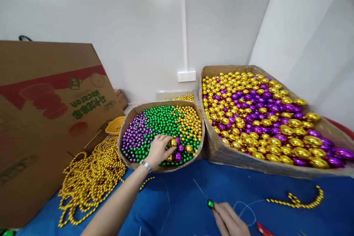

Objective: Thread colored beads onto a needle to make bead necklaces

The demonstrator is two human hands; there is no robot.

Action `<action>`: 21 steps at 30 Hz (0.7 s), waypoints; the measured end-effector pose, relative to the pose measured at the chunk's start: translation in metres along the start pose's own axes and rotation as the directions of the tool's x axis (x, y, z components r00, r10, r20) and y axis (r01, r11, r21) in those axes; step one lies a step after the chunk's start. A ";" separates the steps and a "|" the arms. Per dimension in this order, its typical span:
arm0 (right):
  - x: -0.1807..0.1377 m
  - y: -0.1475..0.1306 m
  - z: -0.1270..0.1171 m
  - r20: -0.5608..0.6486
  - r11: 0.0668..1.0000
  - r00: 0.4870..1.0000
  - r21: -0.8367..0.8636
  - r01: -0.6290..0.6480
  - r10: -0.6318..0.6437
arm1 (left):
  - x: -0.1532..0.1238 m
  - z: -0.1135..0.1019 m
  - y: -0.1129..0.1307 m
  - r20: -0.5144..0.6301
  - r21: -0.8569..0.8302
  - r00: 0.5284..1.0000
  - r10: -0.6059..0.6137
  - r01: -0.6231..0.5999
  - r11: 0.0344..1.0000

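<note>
My left hand (159,150), wearing a metal watch, reaches over the round cardboard box (119,151) of small green, purple and gold beads. Its thumb and fingers are closed on a shiny gold bead (173,142). Larger purple beads (178,149) and another gold bead (189,149) lie just beside the fingertips. Low in the view, my right hand (231,220) pinches a thin needle (200,189) whose tip points up and left. A green bead (210,204) is on the needle, right at the fingertips. Clear thread (250,210) loops out beside this hand.
On the right stands a big cardboard box (212,151) of gold and purple beads. Gold bead strands (94,177) heap at left before a large carton (49,125) and a yellow basket (114,125). A short gold strand (304,204) lies on the blue cloth (182,199).
</note>
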State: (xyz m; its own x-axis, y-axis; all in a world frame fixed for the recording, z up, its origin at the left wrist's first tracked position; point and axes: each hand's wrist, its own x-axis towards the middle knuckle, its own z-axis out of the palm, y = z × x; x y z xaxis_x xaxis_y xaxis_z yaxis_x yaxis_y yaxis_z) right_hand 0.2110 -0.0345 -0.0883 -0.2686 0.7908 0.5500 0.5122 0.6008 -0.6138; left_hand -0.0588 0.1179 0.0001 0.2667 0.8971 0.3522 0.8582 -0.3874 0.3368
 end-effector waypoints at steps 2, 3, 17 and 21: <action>0.006 -0.002 0.003 0.018 1.000 1.000 -0.012 0.007 -0.007 | -0.002 -0.002 0.006 -0.056 -0.152 0.998 -0.014 0.005 0.988; 0.009 -0.003 0.003 0.022 1.000 1.000 -0.018 0.006 -0.006 | -0.003 -0.004 0.011 -0.069 -0.260 0.997 -0.043 0.024 0.965; 0.034 -0.012 0.000 -0.026 0.986 0.999 -0.162 0.032 -0.037 | -0.044 0.011 0.048 0.266 -0.954 0.935 -0.233 0.291 0.078; 0.031 -0.009 0.000 -0.008 0.981 0.999 -0.189 0.029 -0.031 | -0.046 0.010 0.050 0.249 -0.957 0.942 -0.227 0.275 0.090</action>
State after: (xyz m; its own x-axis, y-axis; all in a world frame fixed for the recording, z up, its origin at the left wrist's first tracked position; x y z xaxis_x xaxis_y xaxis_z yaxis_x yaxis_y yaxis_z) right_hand 0.1978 -0.0147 -0.0660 -0.2776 0.7709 0.5733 0.6494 0.5904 -0.4793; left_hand -0.0238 0.0597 -0.0076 0.1660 0.9854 0.0375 -0.2688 0.0086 0.9631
